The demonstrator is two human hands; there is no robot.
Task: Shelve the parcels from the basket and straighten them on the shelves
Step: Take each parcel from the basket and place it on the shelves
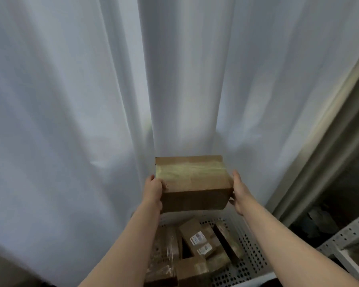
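A person is holding a cardboard box (193,183) out in front of them, raised above a basket (251,251). Both bare forearms are reaching forward from the bottom of the view.

The left hand (152,193) is gripping the box's left end, with the thumb lying over the top edge and the fingers wrapping the side. The right hand (239,195) is pressing against the right end, with its fingers running nearly straight up the side and its thumb hooking the lower near corner. The box is sitting level between the two hands, its top crossed by a wide band of glossy tape.

Directly below, the white perforated basket is holding several more brown parcels, lying tilted and overlapping. One parcel (199,238) near the middle is showing two white labels, too small to read.

A pale curtain (91,100) is hanging in long folds just behind the box, filling most of the view.

To the right, a grey upright post (319,152) is slanting up the frame edge. Beside it, a shelf (344,235) with a perforated metal rail is standing just right of the basket, with dark, unclear items behind it. The right forearm is lying between the basket and the shelf.
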